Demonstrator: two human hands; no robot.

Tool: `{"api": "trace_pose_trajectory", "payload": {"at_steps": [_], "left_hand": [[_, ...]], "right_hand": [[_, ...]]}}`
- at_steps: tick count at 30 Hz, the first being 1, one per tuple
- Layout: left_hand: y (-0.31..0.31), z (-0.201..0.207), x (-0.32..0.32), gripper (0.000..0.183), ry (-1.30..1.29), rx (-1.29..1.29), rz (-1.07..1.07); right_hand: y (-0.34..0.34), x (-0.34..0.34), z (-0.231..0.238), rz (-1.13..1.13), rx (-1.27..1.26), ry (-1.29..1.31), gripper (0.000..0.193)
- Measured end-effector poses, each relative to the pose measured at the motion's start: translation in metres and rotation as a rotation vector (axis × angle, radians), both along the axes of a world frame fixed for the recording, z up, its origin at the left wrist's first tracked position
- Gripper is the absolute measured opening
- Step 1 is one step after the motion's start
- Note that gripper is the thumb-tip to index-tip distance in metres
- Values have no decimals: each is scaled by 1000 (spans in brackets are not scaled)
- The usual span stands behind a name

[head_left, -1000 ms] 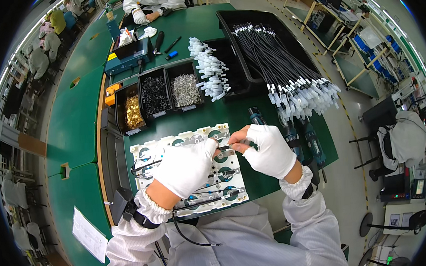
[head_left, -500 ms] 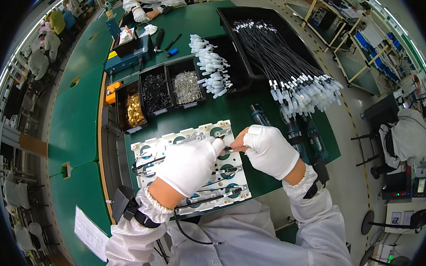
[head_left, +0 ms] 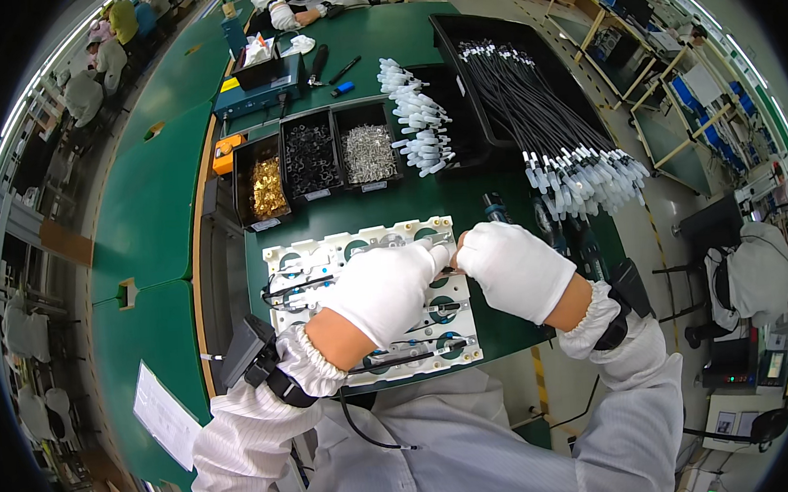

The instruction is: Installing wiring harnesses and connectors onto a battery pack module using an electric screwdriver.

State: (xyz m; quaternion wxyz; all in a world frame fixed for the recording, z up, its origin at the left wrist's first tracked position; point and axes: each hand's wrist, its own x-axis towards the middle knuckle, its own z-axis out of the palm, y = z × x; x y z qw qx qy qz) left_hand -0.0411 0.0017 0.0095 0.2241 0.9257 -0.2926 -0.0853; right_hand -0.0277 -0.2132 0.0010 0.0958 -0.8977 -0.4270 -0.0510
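Two gloved hands meet over the white plate (head_left: 323, 259) that lies near the front edge of the green surface (head_left: 149, 216). Left hand (head_left: 383, 287) rests on the plate's middle, its fingers (head_left: 431, 255) curled together and pinched at the tips; right hand (head_left: 514, 266) comes in from the plate's right edge, its fingers (head_left: 468, 241) bunched against the left ones. What they pinch is too small to tell, and it sits just over the plate's far right corner. Black cables (head_left: 297, 286) loop across the plate's left side and along its near edge.

Behind the plate, toward the middle of the surface, three small bins stand in a row: gold parts (head_left: 268, 189), black parts (head_left: 310, 159), silver parts (head_left: 368, 153). Just right of them lies a heap of white plugs (head_left: 418, 118). Farther right, a long black tray (head_left: 463, 52) carries a fan of black leads with white ends (head_left: 579, 176), spilling toward the right edge. A blue box (head_left: 258, 87) sits near the far left corner, where another person's gloved hand (head_left: 282, 16) works. A sheet of paper (head_left: 165, 415) hangs by the near left edge. Racks and a chair (head_left: 756, 269) fill the floor on the right.
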Motion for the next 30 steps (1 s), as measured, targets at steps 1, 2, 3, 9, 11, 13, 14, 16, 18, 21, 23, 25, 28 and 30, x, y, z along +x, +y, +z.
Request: {"api": "trace_pose_trajectory", "payload": {"at_steps": [1,2,3,9,11,13,14,16,18,21,23,25,28,30], "left_hand": [[0,0,0,19,-23,4,-13],[1,-1,-1,18,-45,8,-24],[4,-1,-2,18,-43,5,-19],[51,37,-22,7,92,-108,242],[86,56,-28,4,85,-67,350],[111,77,-26,6,86,61,413],[123,86,-28,10,138,133,408],[154,74,-35,13,9,228,367],[176,51,-46,15,-116,320,323],[203,7,-49,9,-189,311,243],[212,-20,-49,8,-192,235,235],[216,-29,-48,11,-86,176,278],[244,7,-54,20,-353,75,507],[329,89,-78,33,-665,234,789]], "right_hand": [[1,1,4,-14,2,61,13],[4,-1,5,-10,-2,62,13],[8,-4,5,-16,-78,36,14],[11,-12,11,-1,-171,-68,11],[10,-10,8,14,-158,-93,11],[7,-9,10,21,-209,-134,8],[8,-7,10,25,-196,-133,8],[9,-5,12,58,-176,-122,7],[10,-1,11,77,-140,-100,7],[14,-1,7,92,-119,-124,8],[17,-5,8,110,-119,-172,9],[14,-4,9,67,-126,-132,10],[9,-4,-1,-51,-144,2,12],[8,-3,-9,-61,-77,12,11]]}}
